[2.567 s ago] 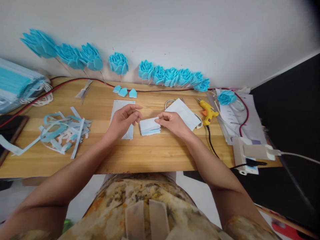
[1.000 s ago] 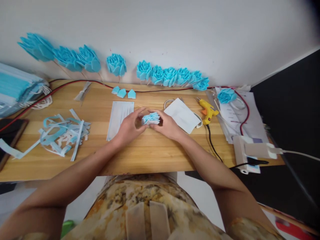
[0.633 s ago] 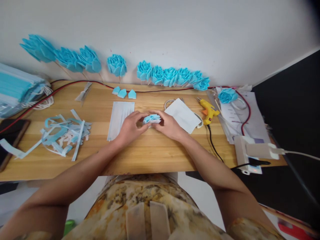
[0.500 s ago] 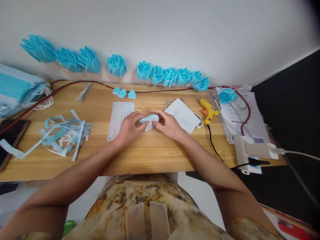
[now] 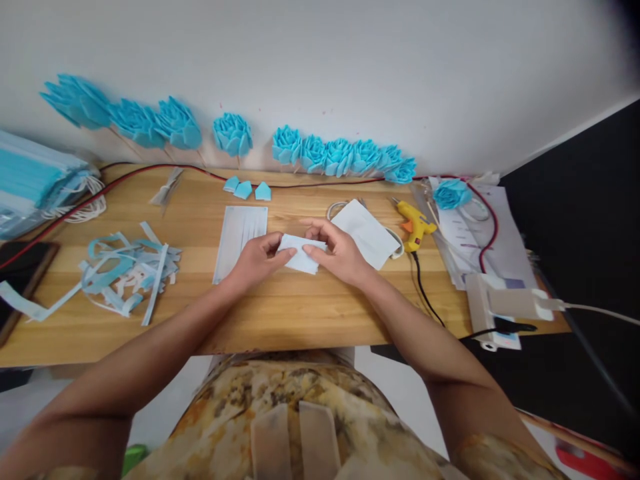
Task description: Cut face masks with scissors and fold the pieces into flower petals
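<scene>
Between my two hands is a small folded piece of pale blue-white mask fabric [image 5: 300,261], held just above the table. My left hand [image 5: 261,259] pinches its left side, thumb on top. On its right side my right hand [image 5: 337,252] grips it with thumb and curled fingers. Left of my hands lies a flat pleated face mask [image 5: 235,243], partly behind my left hand. Beyond it are a few small folded blue petals [image 5: 243,189]. A white card-like sheet [image 5: 367,233] lies on a coiled cord just right of my right hand.
Blue fabric flowers [image 5: 233,135] on sticks lean along the wall. A yellow glue gun [image 5: 416,227] lies to the right, by papers [image 5: 500,233] and a power strip [image 5: 483,310]. Cut mask strips [image 5: 125,270], a phone [image 5: 30,273] and bagged masks [image 5: 35,180] are on the left.
The fabric piece has turned from a bunched, blue-edged shape to a flatter pale face towards me. My fingers have shifted slightly on it; both hands stay in about the same place.
</scene>
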Demonstrator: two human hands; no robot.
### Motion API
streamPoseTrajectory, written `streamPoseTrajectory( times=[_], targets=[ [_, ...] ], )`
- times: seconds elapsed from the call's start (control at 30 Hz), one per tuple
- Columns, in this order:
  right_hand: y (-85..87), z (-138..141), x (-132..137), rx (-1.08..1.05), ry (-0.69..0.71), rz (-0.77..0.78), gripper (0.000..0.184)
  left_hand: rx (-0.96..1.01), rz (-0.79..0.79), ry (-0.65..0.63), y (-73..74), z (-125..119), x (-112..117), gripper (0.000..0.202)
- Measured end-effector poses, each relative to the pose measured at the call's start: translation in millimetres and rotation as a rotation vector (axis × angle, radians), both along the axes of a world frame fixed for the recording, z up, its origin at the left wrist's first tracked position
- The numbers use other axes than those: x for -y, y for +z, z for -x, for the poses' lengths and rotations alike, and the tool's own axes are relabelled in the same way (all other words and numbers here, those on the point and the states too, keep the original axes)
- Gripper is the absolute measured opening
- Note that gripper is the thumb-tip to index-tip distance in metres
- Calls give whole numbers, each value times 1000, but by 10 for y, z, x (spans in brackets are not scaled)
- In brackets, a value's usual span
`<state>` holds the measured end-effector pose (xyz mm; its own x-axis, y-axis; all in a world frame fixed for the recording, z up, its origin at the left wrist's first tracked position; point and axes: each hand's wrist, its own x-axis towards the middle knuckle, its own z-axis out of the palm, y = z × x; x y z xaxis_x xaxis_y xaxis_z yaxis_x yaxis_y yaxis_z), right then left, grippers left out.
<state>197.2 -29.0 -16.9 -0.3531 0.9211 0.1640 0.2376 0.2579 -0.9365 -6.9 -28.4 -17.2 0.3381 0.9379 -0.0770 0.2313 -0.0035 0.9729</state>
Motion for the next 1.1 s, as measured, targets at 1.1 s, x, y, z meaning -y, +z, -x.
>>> streamPoseTrajectory(
  times=[1.1],
  targets=[
    [4, -63, -30, 364, 39, -200, 66, -143, -319, -14, -144, -14, 1, 33]
  ],
)
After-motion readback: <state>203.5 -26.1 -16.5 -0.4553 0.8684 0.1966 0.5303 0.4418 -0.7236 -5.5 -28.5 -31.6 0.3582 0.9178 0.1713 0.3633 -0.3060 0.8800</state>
